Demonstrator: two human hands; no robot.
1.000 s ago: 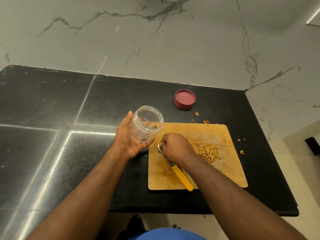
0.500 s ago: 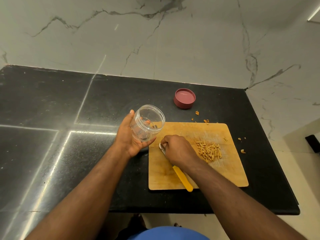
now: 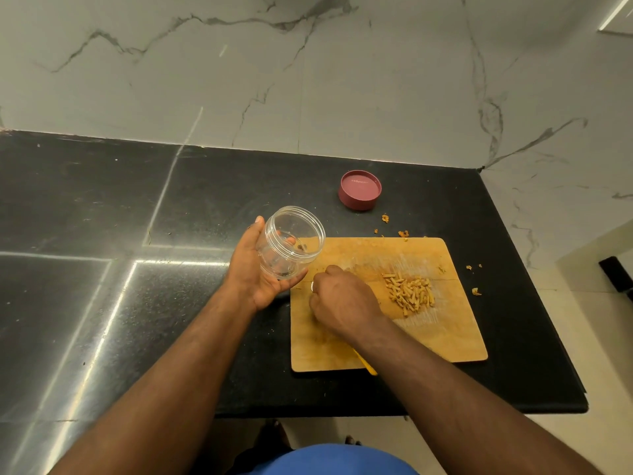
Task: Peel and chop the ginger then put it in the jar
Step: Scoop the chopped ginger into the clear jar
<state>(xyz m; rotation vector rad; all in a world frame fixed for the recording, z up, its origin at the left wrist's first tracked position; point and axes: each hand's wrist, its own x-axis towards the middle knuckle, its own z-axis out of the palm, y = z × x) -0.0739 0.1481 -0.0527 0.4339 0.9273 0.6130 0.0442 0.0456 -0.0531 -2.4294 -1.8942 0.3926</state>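
My left hand [image 3: 255, 275] holds a clear plastic jar [image 3: 289, 241] tilted above the counter, its open mouth facing the left edge of the wooden cutting board [image 3: 442, 337]. A pile of chopped ginger sticks [image 3: 411, 294] lies right of centre on the board. My right hand [image 3: 342, 299] is curled over a knife on the board's left part. Only a bit of the metal blade [image 3: 312, 286] shows by my fingers, and the tip of the yellow handle [image 3: 370, 369] shows under my forearm.
A dark red jar lid [image 3: 359, 190] lies upside down on the black counter [image 3: 137, 217] behind the board. Ginger peel scraps [image 3: 403, 233] are scattered behind and to the right of the board. The counter ends close to the board's right and front; a marble wall stands behind.
My right hand has stayed on the knife at the board's left part, and my forearm now covers nearly all of the yellow handle. The jar has barely moved.
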